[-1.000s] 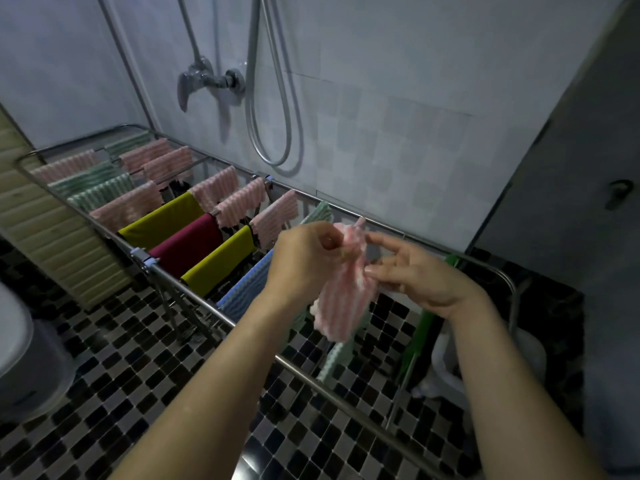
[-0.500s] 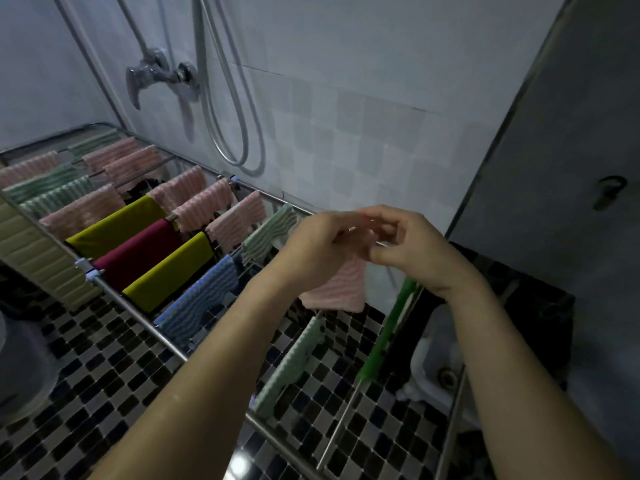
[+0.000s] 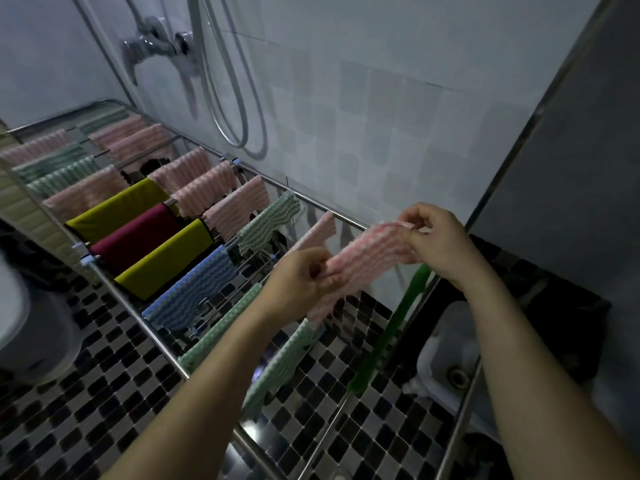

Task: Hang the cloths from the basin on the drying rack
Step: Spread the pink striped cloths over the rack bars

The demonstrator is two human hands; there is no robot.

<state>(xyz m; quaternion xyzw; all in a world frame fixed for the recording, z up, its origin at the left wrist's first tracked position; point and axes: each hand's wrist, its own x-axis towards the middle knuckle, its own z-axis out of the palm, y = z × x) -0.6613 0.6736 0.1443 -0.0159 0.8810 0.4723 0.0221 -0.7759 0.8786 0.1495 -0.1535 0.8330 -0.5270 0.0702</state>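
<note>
A pink-and-white striped cloth [image 3: 367, 258] is stretched flat between my two hands above the right part of the metal drying rack [image 3: 135, 306]. My left hand [image 3: 301, 275] pinches its near corner. My right hand [image 3: 440, 240] pinches the far corner, close to the wall. The cloth's lower edge hangs down past my left wrist. The rack's rails to the left carry several hung cloths: pink striped, green striped, a blue one [image 3: 194, 289], two yellow and a dark red one [image 3: 138, 233]. No basin shows.
A shower mixer with hose [image 3: 162, 46] is fixed to the tiled wall behind the rack. A green cloth [image 3: 391, 330] hangs at the rack's right end. A white squat pan [image 3: 446, 368] lies in the black-and-white mosaic floor on the right. A grey door stands at right.
My hands have moved apart and spread the bunched pink cloth out flat. The view has swung to the right along the rack.
</note>
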